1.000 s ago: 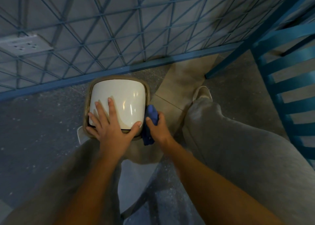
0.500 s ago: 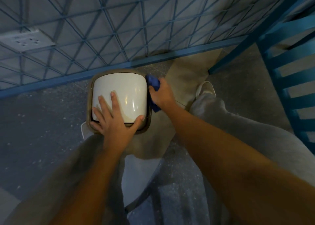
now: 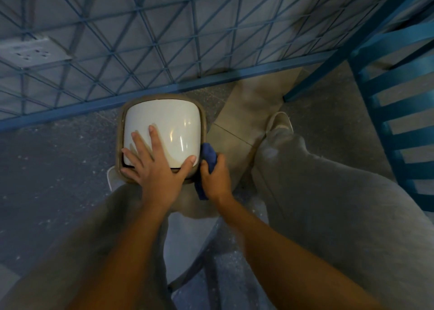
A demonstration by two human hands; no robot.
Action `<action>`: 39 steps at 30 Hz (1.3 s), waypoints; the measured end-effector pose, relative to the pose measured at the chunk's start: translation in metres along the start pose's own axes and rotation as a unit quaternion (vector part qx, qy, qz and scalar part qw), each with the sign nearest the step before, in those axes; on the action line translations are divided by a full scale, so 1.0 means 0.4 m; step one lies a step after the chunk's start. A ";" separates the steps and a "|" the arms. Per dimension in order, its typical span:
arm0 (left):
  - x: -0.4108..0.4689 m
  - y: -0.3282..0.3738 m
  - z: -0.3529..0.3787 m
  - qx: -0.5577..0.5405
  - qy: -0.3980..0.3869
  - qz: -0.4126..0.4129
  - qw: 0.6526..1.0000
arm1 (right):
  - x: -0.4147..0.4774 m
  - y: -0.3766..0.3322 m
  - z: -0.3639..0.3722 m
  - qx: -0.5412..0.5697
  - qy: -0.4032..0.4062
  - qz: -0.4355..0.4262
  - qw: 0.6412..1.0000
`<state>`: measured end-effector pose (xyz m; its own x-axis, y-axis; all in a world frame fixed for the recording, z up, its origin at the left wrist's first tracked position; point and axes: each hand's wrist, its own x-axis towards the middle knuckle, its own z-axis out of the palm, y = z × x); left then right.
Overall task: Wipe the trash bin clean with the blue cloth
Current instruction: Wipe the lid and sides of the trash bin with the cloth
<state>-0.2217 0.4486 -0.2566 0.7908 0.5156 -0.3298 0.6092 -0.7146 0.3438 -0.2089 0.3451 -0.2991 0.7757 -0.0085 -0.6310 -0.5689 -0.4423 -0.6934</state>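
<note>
The trash bin (image 3: 164, 112) stands on the floor between my knees, seen from above: a glossy white lid inside a tan rim. My left hand (image 3: 155, 166) lies flat on the near part of the lid, fingers spread, holding nothing. My right hand (image 3: 215, 177) grips the blue cloth (image 3: 207, 155) and presses it against the bin's right side, near the front corner. Most of the bin's walls are hidden below the lid.
A blue wire-mesh panel (image 3: 164, 39) stands just behind the bin. A blue slatted chair (image 3: 399, 112) is at the right. My grey trouser legs and a light shoe (image 3: 280, 121) flank the bin. A wall socket (image 3: 30, 53) shows behind the mesh at left.
My right hand with the cloth slid from the bin's near right side up to the far right corner, then back toward me. The left hand stayed on the lid.
</note>
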 end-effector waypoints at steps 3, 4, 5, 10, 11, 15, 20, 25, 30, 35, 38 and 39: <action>0.001 -0.004 -0.003 -0.003 -0.001 0.004 1.000 | -0.006 -0.004 0.003 -0.005 0.012 -0.005 1.000; 0.003 -0.004 -0.005 -0.002 0.000 0.005 1.000 | 0.001 -0.011 0.000 -0.016 0.017 -0.013 1.000; 0.004 -0.005 -0.006 0.000 0.001 0.006 1.000 | 0.013 -0.019 -0.004 -0.029 0.018 -0.019 0.999; 0.005 -0.006 -0.007 0.004 -0.009 0.007 1.000 | 0.116 -0.098 -0.040 -0.093 0.001 -0.039 0.995; 0.004 -0.006 -0.008 0.002 -0.012 0.009 1.000 | 0.142 -0.118 -0.045 -0.111 -0.007 -0.043 0.993; 0.002 -0.006 -0.010 -0.006 -0.015 0.010 1.000 | 0.202 -0.171 -0.063 -0.158 -0.021 -0.076 0.984; 0.002 -0.001 -0.006 -0.007 -0.014 0.005 1.000 | 0.165 -0.152 -0.054 -0.114 -0.026 -0.042 0.992; 0.003 0.005 -0.004 -0.003 -0.010 -0.007 1.000 | 0.058 -0.052 -0.013 -0.012 -0.006 0.001 1.000; -0.012 0.013 -0.001 -0.010 -0.010 -0.011 1.000 | -0.036 0.005 0.033 0.112 0.027 0.058 0.992; -0.024 0.046 0.006 -0.023 -0.015 -0.013 1.000 | -0.078 0.031 0.040 0.185 0.020 0.105 0.977; -0.022 0.054 0.008 -0.052 -0.027 -0.031 0.998 | -0.074 0.030 0.018 0.185 0.010 0.099 0.978; -0.020 0.057 0.007 -0.069 -0.032 -0.045 0.996 | -0.068 0.027 0.009 0.183 0.007 0.092 0.979</action>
<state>-0.2145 0.4270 -0.2484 0.7294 0.5406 -0.4193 0.6839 -0.5920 0.4265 -0.2371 0.3439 -0.2908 0.6536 -0.0713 -0.7534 -0.7567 -0.0810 -0.6488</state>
